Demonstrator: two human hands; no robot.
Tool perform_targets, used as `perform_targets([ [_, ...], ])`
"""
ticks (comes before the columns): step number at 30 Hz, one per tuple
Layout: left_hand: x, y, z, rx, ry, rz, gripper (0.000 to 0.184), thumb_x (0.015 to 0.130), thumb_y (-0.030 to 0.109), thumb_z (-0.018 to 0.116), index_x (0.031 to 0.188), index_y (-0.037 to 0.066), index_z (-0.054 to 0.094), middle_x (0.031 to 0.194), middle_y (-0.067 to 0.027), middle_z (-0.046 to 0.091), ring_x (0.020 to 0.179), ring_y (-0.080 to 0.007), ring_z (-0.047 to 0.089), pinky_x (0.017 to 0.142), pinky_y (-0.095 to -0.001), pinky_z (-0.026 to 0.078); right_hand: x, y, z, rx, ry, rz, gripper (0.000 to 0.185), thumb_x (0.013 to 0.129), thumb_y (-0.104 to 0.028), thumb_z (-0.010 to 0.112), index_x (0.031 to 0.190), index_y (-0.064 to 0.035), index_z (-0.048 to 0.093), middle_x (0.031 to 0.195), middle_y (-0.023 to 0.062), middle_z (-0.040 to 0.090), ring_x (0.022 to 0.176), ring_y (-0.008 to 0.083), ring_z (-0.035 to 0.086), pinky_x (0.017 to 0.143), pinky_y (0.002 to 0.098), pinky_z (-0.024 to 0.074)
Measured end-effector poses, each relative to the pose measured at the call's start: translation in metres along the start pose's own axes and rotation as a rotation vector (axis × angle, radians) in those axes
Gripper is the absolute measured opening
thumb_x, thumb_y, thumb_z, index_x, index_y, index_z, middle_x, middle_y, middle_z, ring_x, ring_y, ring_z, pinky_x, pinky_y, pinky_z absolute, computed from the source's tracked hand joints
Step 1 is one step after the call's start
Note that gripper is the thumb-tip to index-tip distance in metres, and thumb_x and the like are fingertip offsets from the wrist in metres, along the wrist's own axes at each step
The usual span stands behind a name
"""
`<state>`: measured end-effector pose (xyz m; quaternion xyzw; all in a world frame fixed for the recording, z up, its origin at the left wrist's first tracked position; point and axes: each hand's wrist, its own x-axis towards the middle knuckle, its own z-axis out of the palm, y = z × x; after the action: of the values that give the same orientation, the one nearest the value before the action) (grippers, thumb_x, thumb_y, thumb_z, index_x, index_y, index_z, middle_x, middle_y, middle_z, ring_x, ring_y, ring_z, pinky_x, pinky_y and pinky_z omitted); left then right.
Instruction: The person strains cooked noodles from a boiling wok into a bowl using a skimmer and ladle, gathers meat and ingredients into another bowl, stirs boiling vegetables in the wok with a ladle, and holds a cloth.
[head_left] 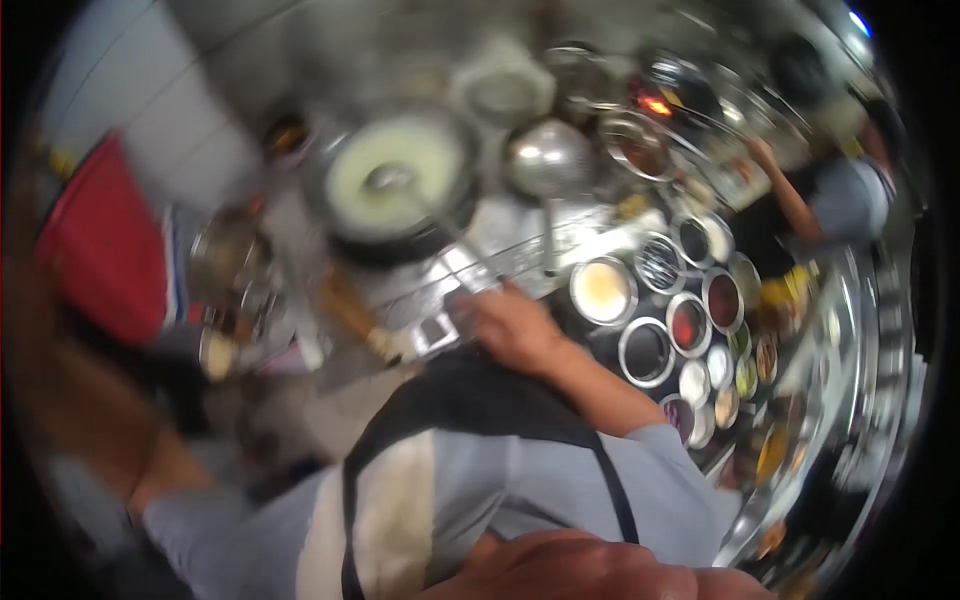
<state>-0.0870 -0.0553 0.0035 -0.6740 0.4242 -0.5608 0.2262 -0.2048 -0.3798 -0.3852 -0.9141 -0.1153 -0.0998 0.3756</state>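
Observation:
My right hand (510, 325) is closed around the handle of a long ladle (447, 228). The ladle's round bowl rests in pale, creamy liquid (360, 205) inside a large dark wok (462, 195). Out to the left stretches my left forearm (100, 410), smeared by motion and fading into the dark rim of the view. Its fingers cannot be made out. A red object (105, 240), perhaps a bin or cloth, lies nearest to that arm. Just right of the wok sits a large perforated skimmer (548, 160), its handle pointing towards me.
Several round tins of sauces and ingredients (604, 291) crowd the right side. Behind them, a pot of brown liquid (637, 145) stands near a flame (655, 104). A co-worker's arm (785, 190) reaches in at right. Metal pots (228, 250) stand left of the wok.

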Motion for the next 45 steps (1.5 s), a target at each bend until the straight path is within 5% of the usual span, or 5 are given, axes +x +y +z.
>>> perform_targets([
  [2,-0.069,0.114,0.043,-0.574,0.057,-0.454,0.024,0.080,-0.006,0.070,0.104,-0.001,0.070,0.105,-0.0145,0.072,0.098,-0.0269,0.069,0.091,-0.0362,0.053,0.000,0.027,0.007,-0.002,0.041,0.169,0.030,0.091,-0.009,0.060,0.120,-0.0054,0.064,0.102,0.0201,0.066,0.096,0.0401,0.064,0.088,0.0478,0.0504],
  [9,-0.399,0.376,0.085,-0.802,-0.790,-1.744,0.017,0.089,0.019,0.070,0.095,0.003,0.071,0.084,-0.0135,0.073,0.080,-0.0199,0.070,0.076,-0.0348,0.054,0.013,0.061,0.032,-0.350,-0.039,0.183,0.047,0.086,-0.014,0.069,0.129,-0.0015,0.056,0.122,0.0227,0.060,0.114,0.0405,0.058,0.097,0.0459,0.0480],
  [17,-0.334,0.448,0.033,-1.136,-1.185,-1.572,0.031,0.094,0.032,0.065,0.086,0.001,0.065,0.066,-0.0198,0.061,0.062,-0.0373,0.063,0.060,-0.0442,0.047,0.031,0.046,0.003,0.112,-0.424,0.303,0.020,0.094,-0.009,0.061,0.111,-0.0007,0.068,0.097,0.0148,0.068,0.092,0.0270,0.066,0.085,0.0359,0.0503],
  [37,-0.201,0.586,0.196,-1.230,-0.940,-0.786,0.047,0.090,0.046,0.066,0.102,0.000,0.069,0.113,-0.0204,0.067,0.122,-0.0338,0.056,0.114,-0.0543,0.031,-0.043,0.112,0.042,0.794,-0.681,0.956,0.031,0.099,-0.016,0.059,0.125,-0.0003,0.064,0.116,0.0069,0.068,0.108,0.0140,0.062,0.095,0.0286,0.0477],
  [45,-0.207,0.492,0.152,-2.216,-0.722,-1.556,0.032,0.091,0.016,0.072,0.115,0.003,0.057,0.105,-0.0085,0.066,0.104,-0.0153,0.060,0.091,-0.0305,0.049,0.013,0.046,0.012,0.382,-0.309,0.407,0.048,0.091,-0.012,0.070,0.135,-0.0013,0.055,0.127,0.0090,0.062,0.114,0.0174,0.060,0.100,0.0312,0.0475],
])
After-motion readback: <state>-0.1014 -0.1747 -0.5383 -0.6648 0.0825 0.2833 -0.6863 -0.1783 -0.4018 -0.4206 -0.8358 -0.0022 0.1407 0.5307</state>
